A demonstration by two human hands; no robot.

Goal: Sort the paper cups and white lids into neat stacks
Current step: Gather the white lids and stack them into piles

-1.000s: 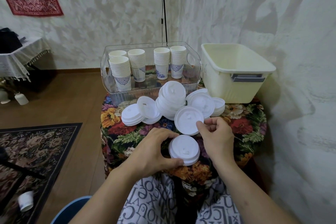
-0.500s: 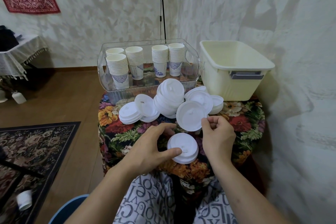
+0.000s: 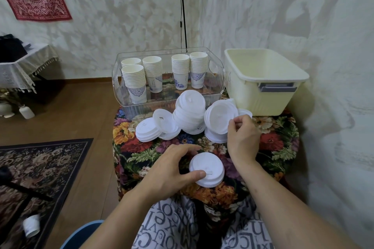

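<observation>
Floral cloth covers the counter (image 3: 283, 141). Near its front edge the left hand (image 3: 170, 170) curls around a short lid stack (image 3: 206, 169), while the right hand (image 3: 242, 137) pinches a tilted lid (image 3: 219, 118) just beyond, beside the leaning lid pile (image 3: 189, 115).

Cups stacked, lids half sorted

Five paper cup stacks (image 3: 135, 82) stand upright inside the clear bin (image 3: 219, 79); white lid piles (image 3: 190, 115) lean before it, one short lid stack (image 3: 207, 169) nearest.
</observation>
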